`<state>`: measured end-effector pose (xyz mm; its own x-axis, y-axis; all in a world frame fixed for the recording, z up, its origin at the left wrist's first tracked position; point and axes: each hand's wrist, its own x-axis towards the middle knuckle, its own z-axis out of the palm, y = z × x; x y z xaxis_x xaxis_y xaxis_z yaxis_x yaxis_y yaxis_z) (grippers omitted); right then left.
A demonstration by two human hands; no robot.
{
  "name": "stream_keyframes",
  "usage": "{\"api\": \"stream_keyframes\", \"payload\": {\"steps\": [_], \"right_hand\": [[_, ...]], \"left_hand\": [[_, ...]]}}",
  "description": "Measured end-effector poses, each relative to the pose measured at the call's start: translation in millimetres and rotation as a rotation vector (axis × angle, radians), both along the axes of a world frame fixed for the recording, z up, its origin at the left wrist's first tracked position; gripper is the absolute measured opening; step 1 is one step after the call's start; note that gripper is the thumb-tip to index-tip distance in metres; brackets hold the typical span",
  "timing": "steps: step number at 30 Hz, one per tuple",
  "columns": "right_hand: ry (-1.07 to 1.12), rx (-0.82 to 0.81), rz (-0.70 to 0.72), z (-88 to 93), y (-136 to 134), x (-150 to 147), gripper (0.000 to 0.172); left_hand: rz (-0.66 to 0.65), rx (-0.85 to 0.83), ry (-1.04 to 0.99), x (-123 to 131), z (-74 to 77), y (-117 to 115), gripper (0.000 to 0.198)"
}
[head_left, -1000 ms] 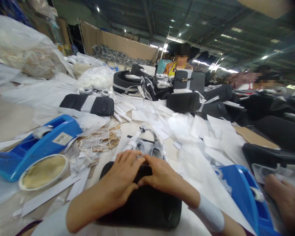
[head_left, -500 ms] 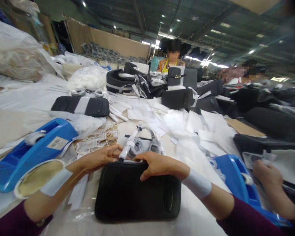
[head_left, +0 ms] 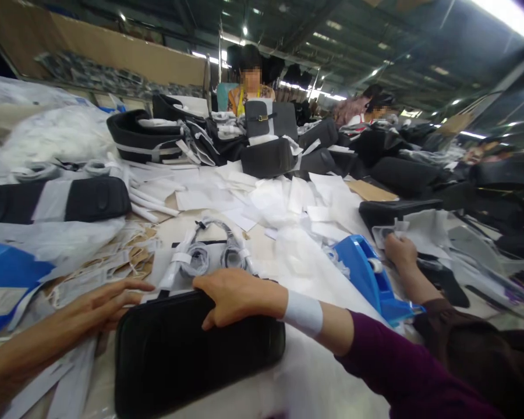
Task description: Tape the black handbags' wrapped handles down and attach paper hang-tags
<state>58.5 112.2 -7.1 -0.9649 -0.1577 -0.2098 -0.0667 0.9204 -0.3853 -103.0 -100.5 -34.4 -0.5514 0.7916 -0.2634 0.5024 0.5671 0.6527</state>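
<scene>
A black bag (head_left: 192,355) with a smooth front lies before me. Its handle (head_left: 212,224), wrapped in clear film and white paper, rises behind the bag's top edge. My right hand (head_left: 238,294) is closed over that top edge, thumb on the front and fingers behind. My left hand (head_left: 100,305) is at the upper left corner, fingers stretched out towards the wrapped handle's base and holding nothing visible. Whether its fingertips touch the bag is unclear.
Blue tape dispensers (head_left: 362,273) stand right and left. Tags with strings (head_left: 126,256) lie left of the bag, loose white paper sheets (head_left: 262,201) beyond. Another black bag (head_left: 96,198) is farther left. A co-worker's hand (head_left: 402,250) works at the right; more people and bags are behind.
My view has turned right, so everything sits farther left. My right hand stays on the bag's top edge. The left fingers look straighter and slightly farther from the wrapped handle.
</scene>
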Motion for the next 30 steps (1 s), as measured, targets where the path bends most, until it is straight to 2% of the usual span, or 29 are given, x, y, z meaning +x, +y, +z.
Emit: {"api": "stream_keyframes", "payload": {"steps": [2,4,6,9,13,16,19,22,27,30], "right_hand": [[-0.002,0.014,-0.006,1.2,-0.4,0.5,0.051],[0.019,0.038,-0.014,3.6,-2.1,1.1,0.05],[0.032,0.068,-0.034,6.5,-5.3,3.6,0.049],[0.065,0.111,-0.072,8.9,-11.2,12.4,0.051],[0.175,0.173,-0.099,5.6,-14.7,27.0,0.06],[0.188,0.197,-0.107,0.8,-13.6,31.9,0.056],[0.183,0.213,-0.123,-6.0,-11.8,30.7,0.05],[0.215,0.192,-0.125,-16.6,-8.5,27.0,0.042],[0.3,0.197,-0.087,-35.6,-1.4,20.8,0.033],[0.338,0.222,-0.081,-41.4,-0.1,19.7,0.032]], "left_hand": [[0.015,-0.018,0.07,0.0,14.8,-0.3,0.049],[0.034,0.009,0.316,9.6,25.4,5.4,0.043],[-0.066,0.099,0.483,27.7,28.1,16.3,0.042],[-0.294,0.091,0.485,55.5,19.7,35.7,0.036],[-0.354,0.05,0.67,69.7,3.8,48.9,0.022],[-0.407,0.054,0.848,69.7,-3.1,50.1,0.017],[-0.469,0.064,0.987,68.9,-8.6,52.9,0.024],[-0.466,0.077,1.041,66.5,-19.1,59.1,0.029],[-0.342,0.114,0.993,58.1,-43.4,65.2,0.017],[-0.315,0.144,0.996,58.0,-44.8,60.6,0.018]]}}
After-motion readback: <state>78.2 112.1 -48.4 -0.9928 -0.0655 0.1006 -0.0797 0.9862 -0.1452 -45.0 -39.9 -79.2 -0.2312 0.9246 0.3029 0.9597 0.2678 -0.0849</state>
